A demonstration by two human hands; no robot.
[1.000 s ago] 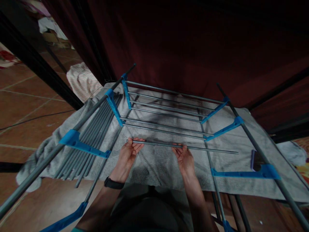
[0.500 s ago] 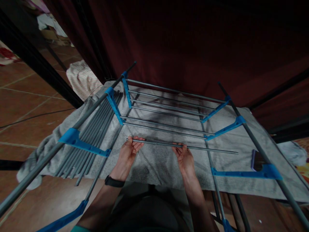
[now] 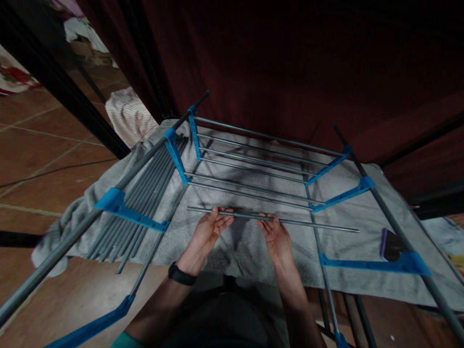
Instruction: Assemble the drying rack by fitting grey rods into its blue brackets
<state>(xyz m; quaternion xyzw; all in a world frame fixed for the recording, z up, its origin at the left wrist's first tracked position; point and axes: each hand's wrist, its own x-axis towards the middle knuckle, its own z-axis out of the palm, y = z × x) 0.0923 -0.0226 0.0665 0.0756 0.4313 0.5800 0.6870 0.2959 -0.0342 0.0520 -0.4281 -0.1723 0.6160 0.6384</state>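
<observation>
A thin grey metal rod [image 3: 311,223] lies crosswise in front of me, held at its left half by both hands. My left hand [image 3: 209,233], palm up with a black watch on the wrist, has its fingertips curled round the rod. My right hand [image 3: 277,238] pinches the rod a little further right. The rod's right end sticks out past a grey upright of the drying rack frame [image 3: 253,186], which has grey rails and blue plastic connectors [image 3: 177,157].
A grey towel [image 3: 362,212] lies under the rack. Several loose grey rods [image 3: 145,203] lie bundled on its left part. A dark phone [image 3: 389,244] rests by the right blue bracket. A dark red curtain hangs behind; tiled floor spreads to the left.
My left hand has slid right along the rod, closer to my right hand, leaving the rod's left end sticking out. The view shifted slightly.
</observation>
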